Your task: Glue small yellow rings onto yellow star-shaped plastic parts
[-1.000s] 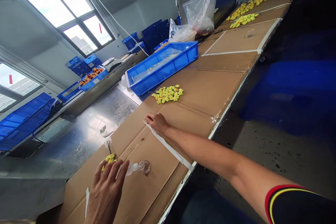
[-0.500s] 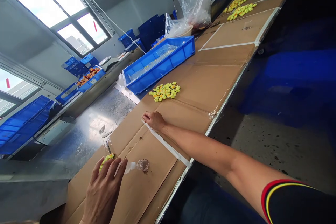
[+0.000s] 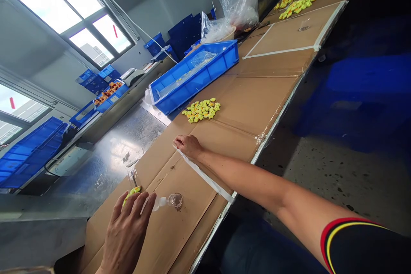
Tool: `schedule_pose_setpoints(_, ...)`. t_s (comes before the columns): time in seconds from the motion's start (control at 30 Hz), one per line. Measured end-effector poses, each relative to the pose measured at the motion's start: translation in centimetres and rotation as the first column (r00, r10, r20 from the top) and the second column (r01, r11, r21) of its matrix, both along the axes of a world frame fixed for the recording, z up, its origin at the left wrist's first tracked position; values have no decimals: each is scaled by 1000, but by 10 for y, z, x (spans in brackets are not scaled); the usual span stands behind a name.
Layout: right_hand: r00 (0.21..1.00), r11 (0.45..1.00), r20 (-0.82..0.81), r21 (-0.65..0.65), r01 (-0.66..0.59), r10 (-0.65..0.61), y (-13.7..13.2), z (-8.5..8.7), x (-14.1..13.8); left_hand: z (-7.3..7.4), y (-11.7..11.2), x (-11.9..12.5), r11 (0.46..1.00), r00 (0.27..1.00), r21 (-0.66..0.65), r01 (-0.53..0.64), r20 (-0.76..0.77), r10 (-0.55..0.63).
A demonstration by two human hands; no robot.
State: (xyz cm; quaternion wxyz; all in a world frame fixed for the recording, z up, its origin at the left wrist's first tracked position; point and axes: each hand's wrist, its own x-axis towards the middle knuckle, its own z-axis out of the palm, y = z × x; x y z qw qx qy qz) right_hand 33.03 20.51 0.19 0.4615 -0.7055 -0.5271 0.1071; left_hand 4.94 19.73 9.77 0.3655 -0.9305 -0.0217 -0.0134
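My left hand [image 3: 128, 227] hovers over the near part of the cardboard with its fingers bent and apart. A yellow-green piece with an orange tip [image 3: 133, 191] shows just beyond its fingertips, partly hidden by them. To the right of those fingers lies a small translucent bottle [image 3: 161, 202], its white tip beside a small clear cup [image 3: 175, 200]. My right hand [image 3: 189, 147] is closed at the far end of a white tape strip [image 3: 207, 178]; what its fingers hold, if anything, is hidden. Past it lies a pile of small yellow-green star-shaped pieces [image 3: 201, 110].
Cardboard [image 3: 257, 94] covers the long table. A blue crate [image 3: 192, 90] with plastic bags inside stands at its far edge. Further along are more yellow pieces [image 3: 297, 7], a clear cup [image 3: 304, 25] and a large clear bag [image 3: 240, 4]. A metal surface [image 3: 112, 158] adjoins on the left.
Both hands stay almost where they were, and nothing is taken up or put down. The view has shifted slightly.
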Motion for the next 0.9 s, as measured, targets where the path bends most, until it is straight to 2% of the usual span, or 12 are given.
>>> schedule_pose_setpoints(0.2, 1000, 1000, 1, -7, -5, 5, 0, 1, 1, 0, -6, 3, 998, 998, -40, -50, 44, 52)
schedule_pose_setpoints(0.57, 1000, 1000, -23, -6, -1, 1, 1, 0, 0, -2, -13, 9, 995, 992, -32, -98, 72, 100)
schedule_pose_setpoints(0.7, 999, 1000, -32, -3, 0, 0, 0, 1, 1, -10, -6, 1, 988, 985, -103, -114, 120, 126)
schedule_pose_setpoints(0.77, 999, 1000, -37, 1, 0, 0, 0, 0, 0, -20, -1, -5, 941, 953, -287, -182, 184, 240)
schedule_pose_setpoints(0.83, 999, 1000, -43, 7, 0, 1, 0, 0, 0, -31, 4, -12, 826, 887, -504, -250, 223, 405)
schedule_pose_setpoints(0.9, 999, 1000, -51, 16, -1, 2, 0, -1, 0, -41, 9, -17, 721, 820, -637, -274, 237, 521)
